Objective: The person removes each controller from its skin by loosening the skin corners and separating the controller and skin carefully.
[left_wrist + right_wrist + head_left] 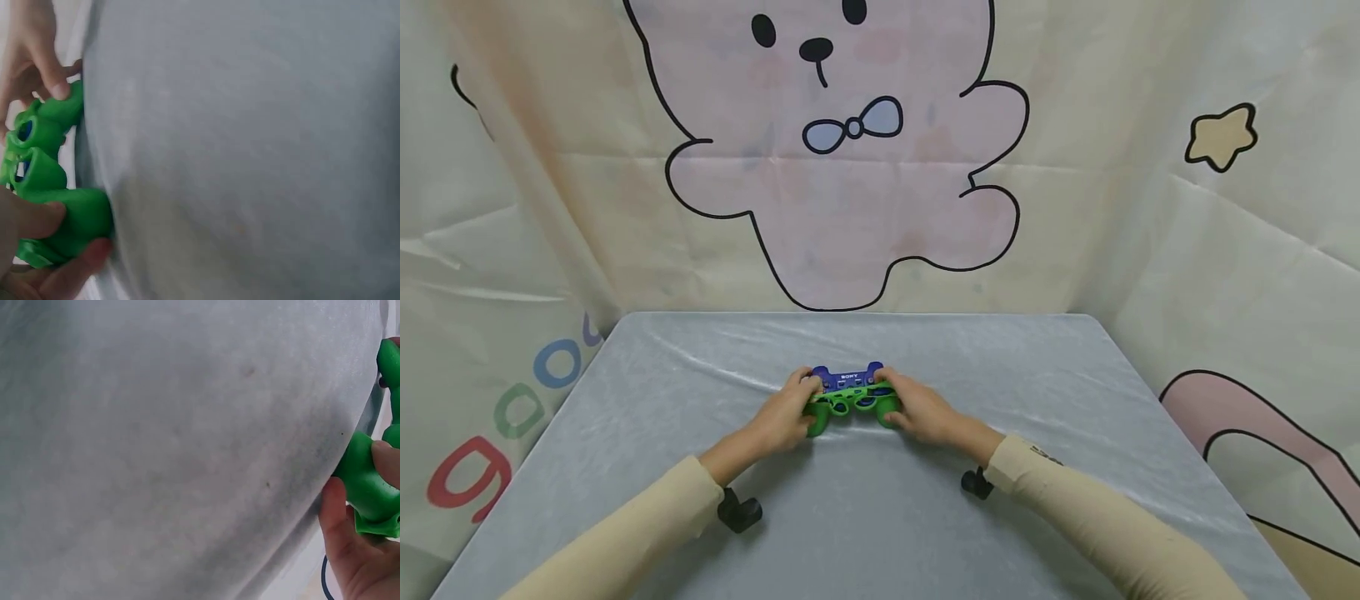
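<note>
- Left hand (788, 412) and right hand (921, 408) grip a blue Sony gamepad (847, 382) between them, partly hiding its ends.
- Its smooth green cover (47, 177), cropped in the right-wrist view, bulges into rounded grips.
- Velvety grey cloth (865, 525) lies beneath both hands.

Table (865, 533): grey-blue covering, lightly creased. Behind it, cream backdrop (1075, 50), wrinkled, with faint fold lines. On it, large pink bear (850, 208), black outline, top of head out of frame; black eyes (763, 31), black nose (816, 50), pale blue bow (853, 127) below. Frame right: tan star (1221, 137) high up; curved pink band (1195, 398) lower, tan patch (1311, 558) beneath. Frame left: red letter (490, 457), green letter (501, 414), blue letter (540, 365), purple letter (589, 331), rising in slanted row.
</note>
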Available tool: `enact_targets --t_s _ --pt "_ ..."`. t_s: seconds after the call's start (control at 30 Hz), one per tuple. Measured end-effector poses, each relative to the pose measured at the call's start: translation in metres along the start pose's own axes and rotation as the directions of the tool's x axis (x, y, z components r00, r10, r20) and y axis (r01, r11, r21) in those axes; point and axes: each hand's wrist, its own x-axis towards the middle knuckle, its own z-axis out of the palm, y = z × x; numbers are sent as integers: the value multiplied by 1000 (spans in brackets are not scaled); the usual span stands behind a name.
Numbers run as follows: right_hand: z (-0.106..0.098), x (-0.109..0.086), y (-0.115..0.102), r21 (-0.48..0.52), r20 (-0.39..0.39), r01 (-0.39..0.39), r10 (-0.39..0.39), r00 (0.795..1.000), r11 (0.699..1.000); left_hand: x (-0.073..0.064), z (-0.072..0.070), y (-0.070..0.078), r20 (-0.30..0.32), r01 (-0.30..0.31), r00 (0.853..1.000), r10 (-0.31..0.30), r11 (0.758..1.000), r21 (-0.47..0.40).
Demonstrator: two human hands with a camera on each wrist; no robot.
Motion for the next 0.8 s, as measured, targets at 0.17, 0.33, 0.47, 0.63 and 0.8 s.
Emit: enact_targets --t_s 0.17,0.33,0.47,0.63,0.8 --pt "4 -1 -1 8 -31 17 -17 999 1000 -7 3 -8 -64 -79 995 78 997 -23" --pt "7 -3 2 -14 -76 75 -76 994 997 -5 3 -9 -51 -70 996 69 997 -20" --pt "6 -2 4 -5 -114 91 -91 989 996 -2 2 -7 -37 -33 999 32 999 -26" --pt "3 1 8 82 -111 37 -27 993 996 0 2 -11 -23 26 999 -27 998 -59" --pt "2 2 11 214 -58 -46 60 997 976 -3 -1 -16 35 106 994 -103 986 -128"
